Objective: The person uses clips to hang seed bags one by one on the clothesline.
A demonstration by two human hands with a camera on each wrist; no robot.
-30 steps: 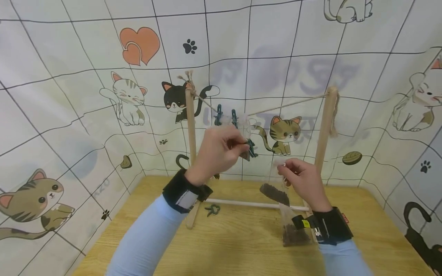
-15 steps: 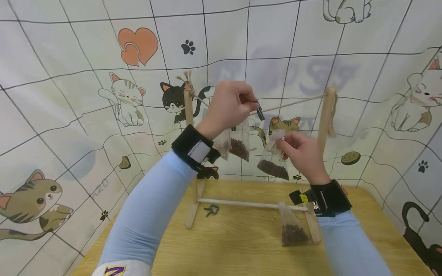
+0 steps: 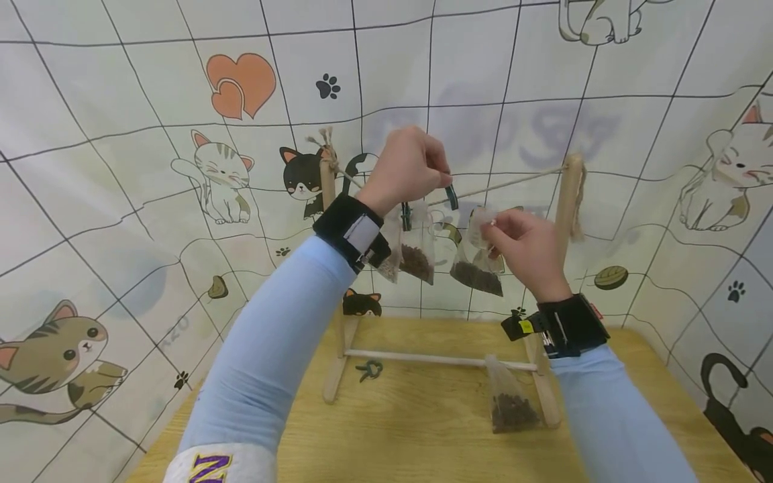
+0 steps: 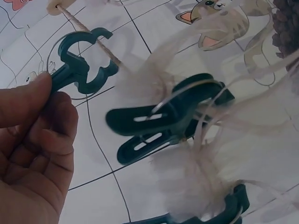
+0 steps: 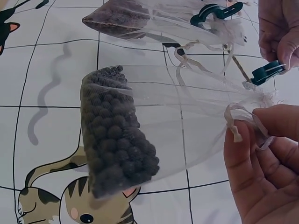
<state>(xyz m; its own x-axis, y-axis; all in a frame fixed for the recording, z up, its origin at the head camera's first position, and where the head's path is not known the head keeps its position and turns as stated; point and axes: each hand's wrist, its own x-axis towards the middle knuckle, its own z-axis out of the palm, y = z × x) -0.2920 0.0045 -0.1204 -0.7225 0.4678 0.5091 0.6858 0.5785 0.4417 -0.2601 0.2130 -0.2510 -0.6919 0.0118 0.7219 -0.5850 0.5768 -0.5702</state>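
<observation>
4 bags (image 5: 117, 133) — 4 clips (image 4: 181, 114)

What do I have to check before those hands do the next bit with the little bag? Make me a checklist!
1. Left hand holding a green clip: ok.
2. That clip's jaws spread open: ok, the left wrist view shows a gap.
3. Right hand pinching the top of the bag of dark balls: ok.
4. That bag's top up at the rope: not ok, it's held below it.
5. Clip's jaws round the rope: cannot tell, the rope passes by their tips.
6. Spare clip handy: ok, one lies on the table.
</observation>
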